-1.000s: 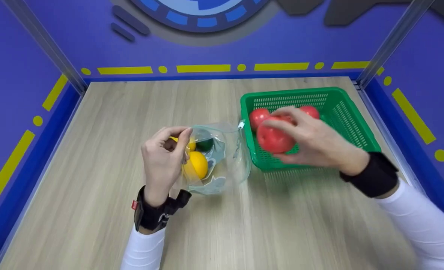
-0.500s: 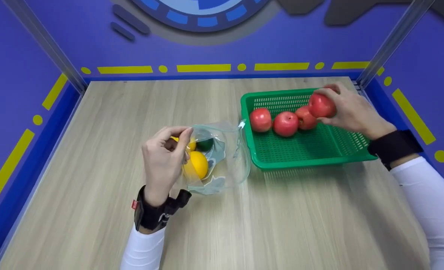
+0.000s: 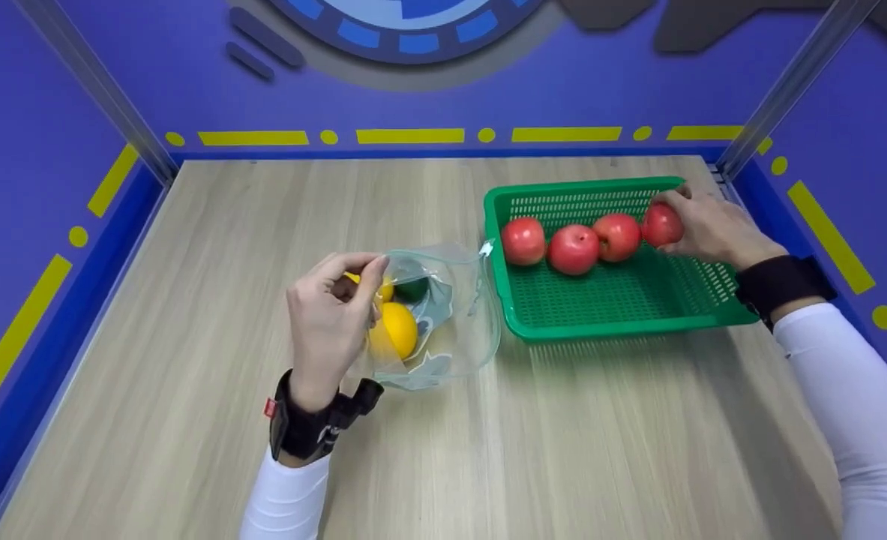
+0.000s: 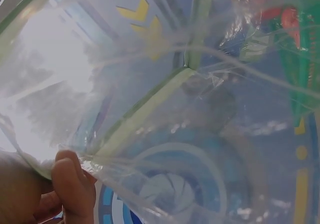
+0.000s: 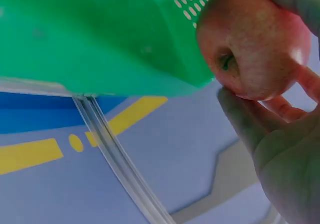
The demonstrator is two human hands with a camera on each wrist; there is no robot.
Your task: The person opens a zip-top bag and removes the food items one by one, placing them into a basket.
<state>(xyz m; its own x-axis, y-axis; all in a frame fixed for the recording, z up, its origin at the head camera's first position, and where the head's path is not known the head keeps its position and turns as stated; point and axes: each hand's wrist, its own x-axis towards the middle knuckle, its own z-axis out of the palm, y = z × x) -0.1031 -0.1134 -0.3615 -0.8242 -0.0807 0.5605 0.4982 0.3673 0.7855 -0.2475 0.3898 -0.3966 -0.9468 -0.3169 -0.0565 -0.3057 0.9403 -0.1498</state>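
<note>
plainly, the relation that matters is between your right hand (image 3: 713, 229) and the red apple (image 3: 660, 225): it lies just left of your palm, with your right fingers curled round it, at the right end of the green basket (image 3: 630, 328). your right hand is much the nearer. the apple is roundish, so no long axis stands out; whether it rests on the basket's floor is hard to tell. three other apples (image 3: 573, 250) run in a row to its left. your left hand (image 3: 329, 322), well apart, pinches the edge of the clear zip bag (image 3: 462, 349), which holds yellow fruits (image 3: 398, 330) and sits between that hand and the basket.
</note>
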